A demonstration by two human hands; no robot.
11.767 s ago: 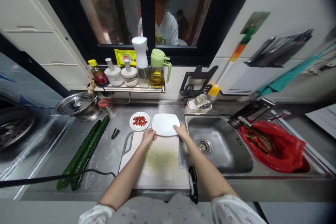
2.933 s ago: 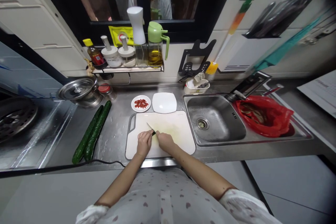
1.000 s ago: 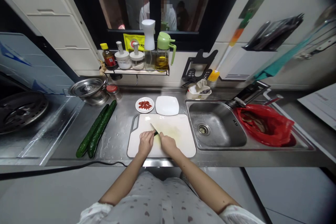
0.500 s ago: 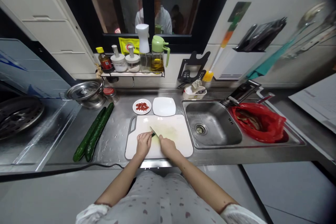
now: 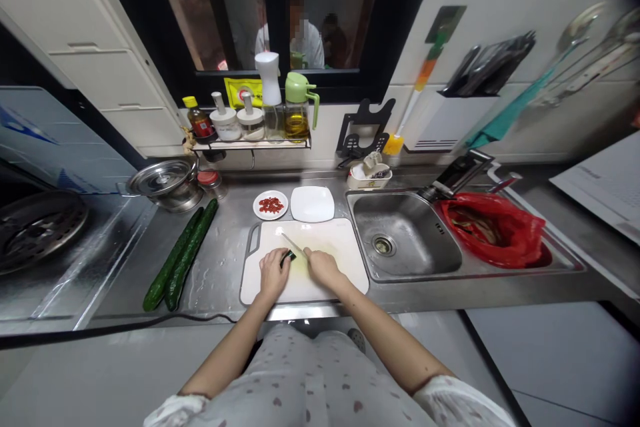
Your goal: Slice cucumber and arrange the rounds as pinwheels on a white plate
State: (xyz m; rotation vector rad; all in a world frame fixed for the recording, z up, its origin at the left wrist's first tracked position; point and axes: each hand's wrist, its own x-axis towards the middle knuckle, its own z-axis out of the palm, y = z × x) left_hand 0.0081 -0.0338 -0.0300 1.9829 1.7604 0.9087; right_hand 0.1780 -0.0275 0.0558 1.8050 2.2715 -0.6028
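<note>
Steel counter (image 5: 125, 247), white board (image 5: 340, 273) on top: left hand (image 5: 273, 273) has a small dark green piece (image 5: 291, 255) pinched mid-board, right hand (image 5: 323, 268) wraps the handle of the knife (image 5: 294, 242). I'd curl those left fingertips back from the edge and go slow. Knife's long axis runs diagonally, tip aimed away and leftward; the piece is too covered to call.

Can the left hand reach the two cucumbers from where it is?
Probably yes: the left hand would first have to let go of the dark green piece on the cutting board, but nothing seems to stand between it and the two cucumbers to its left.
</note>
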